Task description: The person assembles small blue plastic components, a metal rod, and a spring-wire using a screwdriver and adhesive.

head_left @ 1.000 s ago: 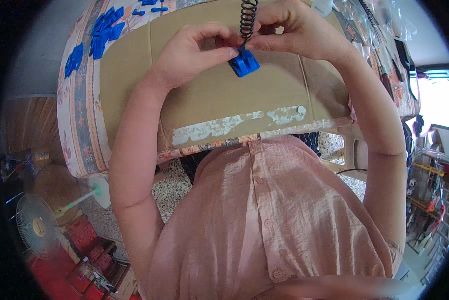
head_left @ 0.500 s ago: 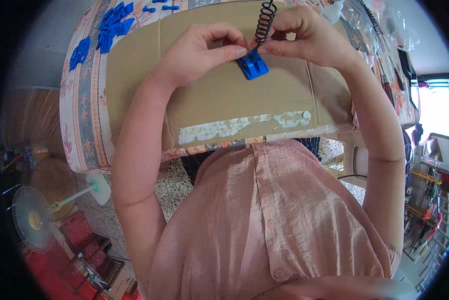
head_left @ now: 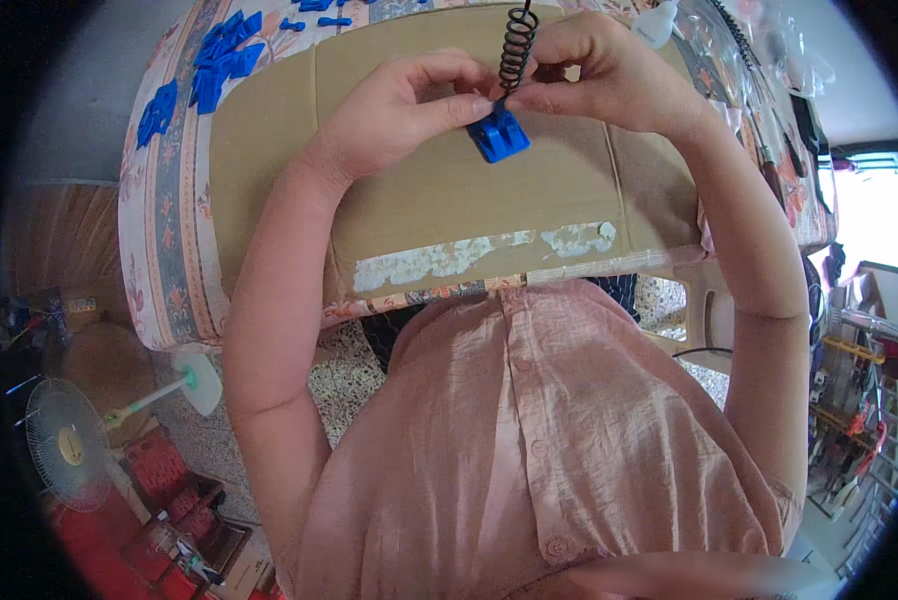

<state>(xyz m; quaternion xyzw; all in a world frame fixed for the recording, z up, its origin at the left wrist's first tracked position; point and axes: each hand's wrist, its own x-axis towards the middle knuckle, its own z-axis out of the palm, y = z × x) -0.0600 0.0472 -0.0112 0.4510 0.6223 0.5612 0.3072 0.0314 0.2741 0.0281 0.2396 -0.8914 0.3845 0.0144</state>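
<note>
We see the left hand [head_left: 399, 115] and right hand [head_left: 609, 75] both pinching a black coil spring [head_left: 516, 45] at its lower end, above a small blue plastic part [head_left: 498, 135], over the cardboard-covered bench [head_left: 269, 150]. We judge the spring light, flexible; best gripped low.

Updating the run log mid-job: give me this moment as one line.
left hand: pinching blue plastic piece | right hand: holding black coil spring at the piece | surface: cardboard sheet | spare blue pieces far left
</note>
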